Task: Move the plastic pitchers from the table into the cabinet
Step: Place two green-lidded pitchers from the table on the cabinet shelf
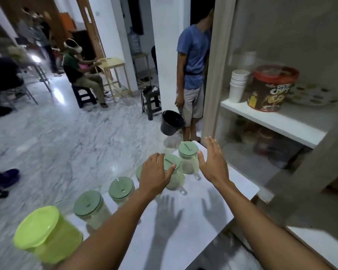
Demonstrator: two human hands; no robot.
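Note:
Several clear plastic pitchers with pale green lids stand in a row along the left edge of the white table [183, 217]. The farthest pitcher [188, 155] stands at the table's far end, a second pitcher [174, 176] just before it, and two more pitchers [121, 189] [90, 208] nearer to me. A lime-green pitcher [47, 232] stands nearest, at the lower left. My left hand [156, 172] hovers open over the second pitcher's lid. My right hand [213, 160] is open, palm toward the farthest pitcher, just right of it. The cabinet [271, 121] stands to the right.
On the cabinet's white shelf are stacked paper cups [238, 84], a brown snack tub [271, 88] and a plate [312, 94]; jars show dimly below. A person in a blue shirt [193, 61] stands beyond the table beside a black bucket [172, 122]. Seated people and stools are farther left.

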